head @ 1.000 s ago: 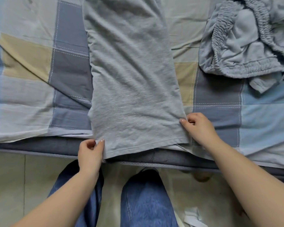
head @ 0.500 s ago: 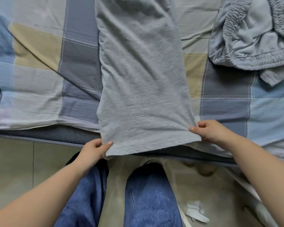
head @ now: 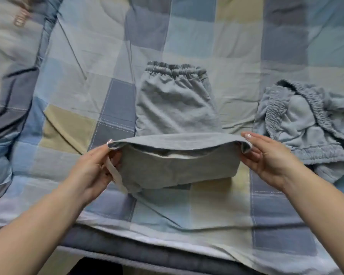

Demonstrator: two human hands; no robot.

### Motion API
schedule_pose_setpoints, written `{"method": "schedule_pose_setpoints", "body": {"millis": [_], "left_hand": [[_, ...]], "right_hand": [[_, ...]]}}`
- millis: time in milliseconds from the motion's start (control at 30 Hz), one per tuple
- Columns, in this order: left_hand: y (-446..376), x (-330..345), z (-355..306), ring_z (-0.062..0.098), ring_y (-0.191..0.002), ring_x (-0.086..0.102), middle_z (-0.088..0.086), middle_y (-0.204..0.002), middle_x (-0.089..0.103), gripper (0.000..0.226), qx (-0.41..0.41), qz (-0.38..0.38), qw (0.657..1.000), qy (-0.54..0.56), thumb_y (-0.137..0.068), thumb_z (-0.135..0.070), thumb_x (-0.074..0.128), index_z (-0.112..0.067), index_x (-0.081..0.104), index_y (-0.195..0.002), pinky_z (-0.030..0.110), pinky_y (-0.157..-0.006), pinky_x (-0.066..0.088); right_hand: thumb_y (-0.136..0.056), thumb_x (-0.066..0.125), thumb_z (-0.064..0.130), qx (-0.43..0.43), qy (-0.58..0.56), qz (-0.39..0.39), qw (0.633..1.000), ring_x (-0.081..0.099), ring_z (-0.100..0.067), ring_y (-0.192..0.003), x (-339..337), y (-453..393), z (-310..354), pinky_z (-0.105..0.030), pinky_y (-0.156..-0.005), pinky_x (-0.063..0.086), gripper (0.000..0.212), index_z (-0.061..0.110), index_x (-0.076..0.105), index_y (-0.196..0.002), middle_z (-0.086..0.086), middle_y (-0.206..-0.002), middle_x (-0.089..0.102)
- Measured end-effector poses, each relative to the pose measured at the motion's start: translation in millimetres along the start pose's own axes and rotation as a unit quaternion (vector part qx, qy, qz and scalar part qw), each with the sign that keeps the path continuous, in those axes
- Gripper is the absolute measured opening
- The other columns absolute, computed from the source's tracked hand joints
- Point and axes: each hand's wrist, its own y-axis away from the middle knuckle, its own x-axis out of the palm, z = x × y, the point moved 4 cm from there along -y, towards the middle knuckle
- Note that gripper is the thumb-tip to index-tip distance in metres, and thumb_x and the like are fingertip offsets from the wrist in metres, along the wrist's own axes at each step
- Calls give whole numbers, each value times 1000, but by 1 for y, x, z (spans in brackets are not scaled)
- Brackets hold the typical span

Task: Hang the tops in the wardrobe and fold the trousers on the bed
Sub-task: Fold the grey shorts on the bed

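Note:
Grey trousers (head: pixel 175 104) lie lengthwise on the checked bed cover (head: pixel 216 211), elastic waistband at the far end. Their leg ends are lifted off the bed and folded over toward the waistband. My left hand (head: pixel 95 171) pinches the left corner of the hem, thumb on top. The hem's right corner is pinched by my right hand (head: pixel 266 157). The raised fold hangs between both hands above the cover.
A crumpled pale blue garment (head: pixel 306 128) with a gathered waistband lies on the bed to the right. A hair clip (head: pixel 20 18) sits at the far left corner. The grey mattress edge (head: pixel 147 253) runs along the bottom.
Both hands have lifted the leg hem from the bed's near edge and carried it up and forward toward the waistband. The view has tilted up the bed.

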Motion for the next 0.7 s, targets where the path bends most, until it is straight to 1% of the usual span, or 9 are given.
{"method": "schedule_pose_setpoints", "body": {"millis": [133, 233, 300, 367, 433, 467, 533, 633, 700], "left_hand": [[-42, 41, -65, -1, -57, 67, -10, -61, 70, 24, 29, 19, 998, 45, -95, -18, 53, -21, 62, -74, 14, -50, 50], [-68, 71, -107, -1, -56, 67, -10, -58, 69, 19, 49, 34, 998, 32, -97, -20, 52, -20, 59, -78, 17, -54, 51], [-82, 89, -133, -2, -58, 67, -11, -60, 69, 19, 75, 51, 995, 31, -97, -20, 51, -20, 59, -80, 18, -58, 51], [-95, 103, -152, -3, -64, 67, -14, -72, 70, 17, 95, 64, 993, 27, -99, -25, 48, -21, 60, -88, 19, -63, 50], [-107, 104, -159, -2, -76, 64, -13, -93, 66, 23, 89, 54, 995, -3, -99, -36, 47, -20, 60, -110, 22, -70, 47], [-113, 99, -156, 1, -83, 62, -11, -101, 63, 33, 79, 39, 996, -23, -97, -39, 49, -19, 56, -123, 23, -72, 45], [-121, 79, -138, 6, -99, 59, -9, -118, 59, 47, 74, -18, 994, -76, -95, -39, 54, -21, 45, -137, 27, -79, 43], [-118, 41, -92, 13, -110, 55, -1, -125, 57, 42, 97, -119, 974, -168, -92, -32, 60, -18, 49, -130, 33, -92, 41], [-106, 28, -57, 12, -98, 58, 3, -111, 63, 22, 116, -117, 963, -214, -90, -26, 63, -17, 60, -110, 32, -90, 42]], "right_hand": [[-92, 59, 13, -70, 2, -10, 998, 65, -5, -53, 43, -35, 67, -20, -51, 55, 7, 18, 60, -87, 3, -66, 69], [-93, 58, 15, -102, 24, -29, 994, 62, -9, -62, 69, -63, 111, -22, -55, 57, 7, 18, 57, -86, 0, -79, 59], [-96, 53, 15, -116, 30, -26, 992, 61, -9, -68, 86, -77, 133, -23, -56, 56, 4, 19, 56, -97, 0, -85, 58], [-99, 44, 12, -117, 33, -2, 993, 65, -12, -80, 102, -88, 145, -28, -63, 55, 22, 22, 49, -119, 0, -103, 60], [-100, 39, 10, -106, 39, 18, 993, 64, -18, -94, 113, -94, 144, -34, -73, 53, 40, 25, 36, -138, 0, -119, 53], [-100, 39, 11, -97, 50, 19, 994, 63, -20, -98, 114, -97, 137, -36, -77, 53, 45, 24, 31, -143, -1, -122, 51], [-99, 43, 15, -84, 90, -4, 992, 60, -19, -104, 104, -102, 115, -37, -84, 51, 45, 23, 34, -143, -1, -125, 51], [-96, 51, 18, -112, 208, -111, 965, 54, -17, -111, 62, -105, 66, -37, -96, 45, 40, 14, 47, -135, -5, -126, 55], [-94, 55, 20, -110, 261, -156, 946, 54, -17, -105, 33, -99, 27, -36, -97, 43, 38, 8, 53, -130, -8, -116, 59]]}}
